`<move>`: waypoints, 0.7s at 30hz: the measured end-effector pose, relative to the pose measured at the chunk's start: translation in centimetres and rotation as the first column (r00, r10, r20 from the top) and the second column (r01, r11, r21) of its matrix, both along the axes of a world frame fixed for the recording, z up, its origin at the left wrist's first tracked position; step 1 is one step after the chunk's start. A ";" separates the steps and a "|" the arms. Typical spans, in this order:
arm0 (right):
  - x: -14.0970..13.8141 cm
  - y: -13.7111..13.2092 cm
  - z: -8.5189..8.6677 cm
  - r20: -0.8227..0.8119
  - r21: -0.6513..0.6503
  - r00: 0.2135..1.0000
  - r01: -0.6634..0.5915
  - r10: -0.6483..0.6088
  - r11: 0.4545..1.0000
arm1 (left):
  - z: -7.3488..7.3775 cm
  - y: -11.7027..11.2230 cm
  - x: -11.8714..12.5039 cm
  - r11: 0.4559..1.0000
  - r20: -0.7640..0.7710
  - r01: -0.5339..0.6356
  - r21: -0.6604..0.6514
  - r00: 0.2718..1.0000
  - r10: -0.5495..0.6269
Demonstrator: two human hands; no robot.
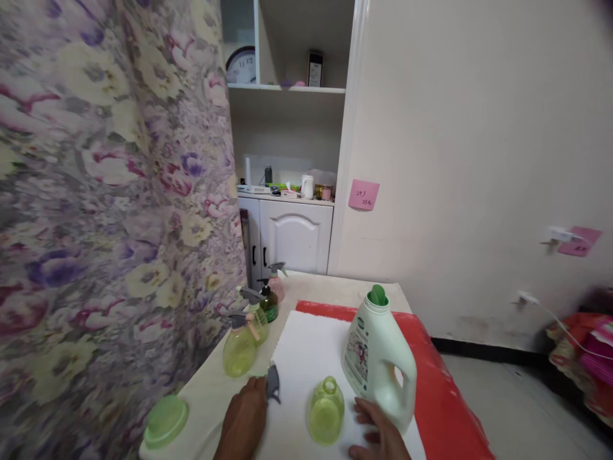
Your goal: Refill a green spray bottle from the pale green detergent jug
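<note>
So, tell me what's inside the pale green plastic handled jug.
In the mouth of the jug, a darker green, spout-like piece rises above the rim. Opaque walls cover the rest, so any liquid inside cannot be seen.

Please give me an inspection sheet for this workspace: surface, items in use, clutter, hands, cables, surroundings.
Surface: pale table, with a white sheet partly over a red sheet.
Job's things: topless yellow-green bottle on the white sheet; pale green jug beside it; grey spray head.
Clutter: two spray bottles, dark pump bottle and pink spray bottle along the left side; green lid near left.
Hands: left hand at the grey spray head, grip unclear; right hand open by the jug, contact unclear.
Cables: white cable from a wall plug, off the table.
Surroundings: floral curtain left, white cabinet behind, pale wall right.
</note>
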State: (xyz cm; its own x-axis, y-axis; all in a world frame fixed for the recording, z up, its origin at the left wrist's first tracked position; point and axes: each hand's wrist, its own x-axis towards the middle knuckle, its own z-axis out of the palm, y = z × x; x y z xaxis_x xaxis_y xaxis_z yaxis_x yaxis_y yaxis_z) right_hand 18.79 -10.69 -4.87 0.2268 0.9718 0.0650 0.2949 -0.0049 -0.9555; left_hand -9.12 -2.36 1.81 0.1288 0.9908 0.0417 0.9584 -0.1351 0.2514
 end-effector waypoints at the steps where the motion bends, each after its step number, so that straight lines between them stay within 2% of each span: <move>1: -0.3 0.5 -0.1 -0.009 -0.009 0.999 -0.034 0.034 0.999 | 0.1 -0.3 -0.1 1.000 0.014 0.007 0.009 1.000 -0.007; 4: -1.2 1.8 -0.4 -0.044 -0.020 0.988 -0.149 0.148 0.989 | 0.5 -1.4 -0.3 0.999 0.082 0.025 0.048 0.996 -0.029; 6: -2.0 2.3 -0.6 -0.062 -0.010 0.980 -0.190 0.189 0.982 | 1.1 -2.2 -0.4 0.995 0.272 0.003 0.100 0.962 -0.030; 7: -2.4 2.5 -0.6 -0.073 -0.005 0.977 -0.199 0.198 0.980 | 1.5 -2.5 -0.4 0.992 0.401 -0.026 0.121 0.916 -0.025; 9: -3.2 2.6 -0.5 -0.080 -0.002 0.974 -0.213 0.212 0.977 | 2.5 -3.0 -0.2 0.985 0.655 -0.110 0.130 0.756 -0.002; 12: -3.9 2.7 -0.2 -0.049 -0.004 0.977 -0.207 0.206 0.978 | 4.1 -3.5 0.5 0.977 0.891 -0.205 0.051 0.451 0.048; 14: -4.2 2.9 0.1 -0.030 0.002 0.978 -0.207 0.207 0.978 | 4.8 -3.9 1.2 0.976 0.971 -0.216 -0.032 0.223 0.081; 17: -4.4 3.4 0.2 -0.014 0.021 0.975 -0.220 0.220 0.975 | 5.0 -4.6 2.2 0.978 0.987 -0.145 -0.152 -0.082 0.141; 19: -4.4 3.7 0.0 -0.010 0.031 0.975 -0.221 0.221 0.975 | 4.7 -5.2 2.6 0.976 0.962 -0.095 -0.195 -0.215 0.171; 21: -4.5 3.8 -0.4 -0.014 0.035 0.976 -0.218 0.219 0.975 | 4.3 -5.7 2.6 0.971 0.946 -0.108 -0.213 -0.270 0.178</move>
State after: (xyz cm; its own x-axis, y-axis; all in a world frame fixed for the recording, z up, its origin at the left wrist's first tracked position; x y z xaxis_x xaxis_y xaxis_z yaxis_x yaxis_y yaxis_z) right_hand 14.30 -6.89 -5.31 0.0109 0.9953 0.0962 0.2681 0.0898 -0.9592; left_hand -6.56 -8.10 6.12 -0.1813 0.9784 -0.0993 -0.4847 -0.0011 0.8747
